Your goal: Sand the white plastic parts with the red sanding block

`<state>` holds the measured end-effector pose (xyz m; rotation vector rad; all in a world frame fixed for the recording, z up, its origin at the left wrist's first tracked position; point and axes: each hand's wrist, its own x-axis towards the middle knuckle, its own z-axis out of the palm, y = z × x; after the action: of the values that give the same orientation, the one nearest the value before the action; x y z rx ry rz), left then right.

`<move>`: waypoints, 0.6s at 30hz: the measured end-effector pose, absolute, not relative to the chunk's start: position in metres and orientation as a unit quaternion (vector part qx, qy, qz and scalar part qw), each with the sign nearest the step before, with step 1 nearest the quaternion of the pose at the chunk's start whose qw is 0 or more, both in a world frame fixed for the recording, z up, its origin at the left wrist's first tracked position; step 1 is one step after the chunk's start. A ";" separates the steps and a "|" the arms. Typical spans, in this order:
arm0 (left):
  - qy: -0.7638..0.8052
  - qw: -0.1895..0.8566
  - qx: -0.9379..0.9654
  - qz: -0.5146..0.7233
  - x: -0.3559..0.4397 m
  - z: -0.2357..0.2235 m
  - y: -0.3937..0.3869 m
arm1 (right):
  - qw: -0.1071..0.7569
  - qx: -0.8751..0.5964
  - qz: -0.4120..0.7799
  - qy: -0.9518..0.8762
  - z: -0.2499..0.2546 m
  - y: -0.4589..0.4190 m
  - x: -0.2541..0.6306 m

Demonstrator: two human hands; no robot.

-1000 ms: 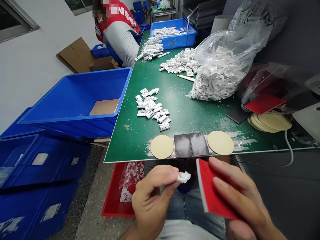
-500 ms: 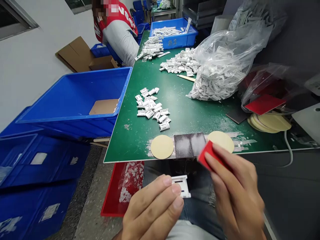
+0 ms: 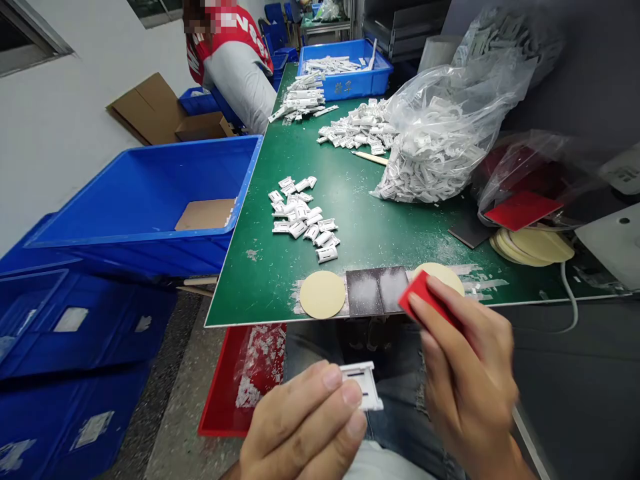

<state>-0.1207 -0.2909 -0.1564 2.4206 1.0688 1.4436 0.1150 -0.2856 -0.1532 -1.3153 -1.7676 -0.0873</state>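
L hand (image 3: pixel 305 433) pinches white clip (image 3: pixel 361 385) by edge, over lap, slotted face up w/ free end clear. R hand (image 3: pixel 467 373), fingers closed on red pad (image 3: pixel 423 298), flat, at worktop (image 3: pixel 360 220) edge nr grey strips (image 3: pixel 377 291).

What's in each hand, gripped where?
Left hand pinches a white plastic part by its left edge; right hand grips a red pad by its lower end.
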 end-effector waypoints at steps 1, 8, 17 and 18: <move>0.315 0.043 0.817 0.482 -0.122 -0.157 -0.288 | 0.459 -0.501 -0.041 -0.733 -0.152 -0.285 0.114; 0.333 0.238 0.660 0.630 -0.089 -0.164 -0.274 | 0.499 -0.532 0.049 -0.683 -0.152 -0.278 0.118; 0.441 0.571 0.344 0.601 -0.063 -0.164 -0.282 | 0.507 -0.403 0.292 -0.703 -0.144 -0.300 0.109; 0.464 0.567 0.330 0.596 -0.063 -0.165 -0.280 | 0.493 -0.392 0.297 -0.718 -0.144 -0.301 0.111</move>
<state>-0.0635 -0.2803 -0.1647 0.7748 1.0900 1.4008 0.1113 -0.3011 -0.1442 -0.9511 -1.7422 0.7204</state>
